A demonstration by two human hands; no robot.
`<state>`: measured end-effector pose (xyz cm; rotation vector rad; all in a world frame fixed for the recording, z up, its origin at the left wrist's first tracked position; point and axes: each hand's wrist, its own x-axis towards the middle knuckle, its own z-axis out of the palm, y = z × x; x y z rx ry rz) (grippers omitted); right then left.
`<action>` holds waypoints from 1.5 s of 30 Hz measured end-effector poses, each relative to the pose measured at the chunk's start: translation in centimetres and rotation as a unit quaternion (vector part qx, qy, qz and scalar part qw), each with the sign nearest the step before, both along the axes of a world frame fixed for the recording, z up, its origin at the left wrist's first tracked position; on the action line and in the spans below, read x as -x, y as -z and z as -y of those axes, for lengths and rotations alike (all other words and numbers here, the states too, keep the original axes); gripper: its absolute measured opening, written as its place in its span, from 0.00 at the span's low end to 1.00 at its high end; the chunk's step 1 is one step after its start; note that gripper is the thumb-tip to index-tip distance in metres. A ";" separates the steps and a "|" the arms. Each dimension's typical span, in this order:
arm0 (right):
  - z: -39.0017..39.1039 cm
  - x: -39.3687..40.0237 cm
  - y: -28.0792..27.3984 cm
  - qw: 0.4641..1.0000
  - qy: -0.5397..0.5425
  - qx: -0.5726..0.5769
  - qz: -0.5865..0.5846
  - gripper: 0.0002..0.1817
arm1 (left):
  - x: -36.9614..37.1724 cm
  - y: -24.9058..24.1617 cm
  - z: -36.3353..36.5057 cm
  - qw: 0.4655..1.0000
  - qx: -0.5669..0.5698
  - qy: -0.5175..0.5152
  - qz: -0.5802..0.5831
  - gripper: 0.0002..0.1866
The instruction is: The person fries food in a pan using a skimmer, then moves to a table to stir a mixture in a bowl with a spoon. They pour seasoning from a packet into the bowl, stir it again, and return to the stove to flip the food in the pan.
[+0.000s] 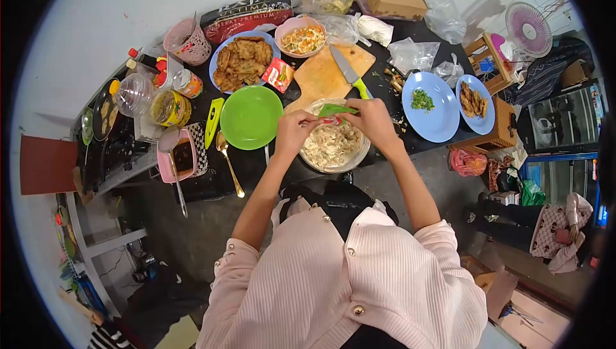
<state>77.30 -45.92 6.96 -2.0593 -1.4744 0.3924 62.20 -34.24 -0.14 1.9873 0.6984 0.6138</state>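
Note:
Over a bowl (333, 164) of pale, chunky mixture, both my hands pinch a small green and red sachet (335, 111). My left hand (296, 132) grips its left end, fingers closed. At its right end, my right hand (374, 122) has its fingers closed on the green part. Just beyond lies a wooden cutting board (314, 79), with a green-handled knife (347, 68) across its right side. A green plate (251, 117) sits left of the bowl, and a gold spoon (229, 163) lies nearby. Whether the sachet is torn cannot be made out.
A blue plate of fried pieces (242, 60), a red packet (278, 75) and a pink bowl (300, 36) stand behind. To the right are blue plates with chopped greens (422, 100) and browned food (473, 102). Bottles and a pink sauce container (185, 156) stand left. Other people are nearby.

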 end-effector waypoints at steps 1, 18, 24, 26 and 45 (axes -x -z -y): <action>0.3 -0.1 -0.6 1.000 0.018 0.017 0.014 0.11 | -0.2 -0.5 0.4 1.000 0.001 0.009 -0.008 0.06; 1.2 2.1 3.3 0.997 -0.052 -0.023 -0.046 0.10 | 1.7 0.0 -0.3 0.998 0.007 0.061 -0.005 0.05; 0.2 3.4 2.5 0.998 -0.029 0.038 -0.044 0.09 | 3.5 -0.6 -1.4 0.997 -0.008 0.077 -0.005 0.07; 0.1 3.4 3.0 0.999 -0.014 0.033 -0.034 0.10 | 3.5 -0.8 -1.3 0.996 -0.037 0.081 0.009 0.08; -29.6 11.7 -0.8 0.988 -0.083 -0.126 -0.034 0.13 | 18.1 -0.7 -8.1 0.992 0.051 -0.114 0.008 0.06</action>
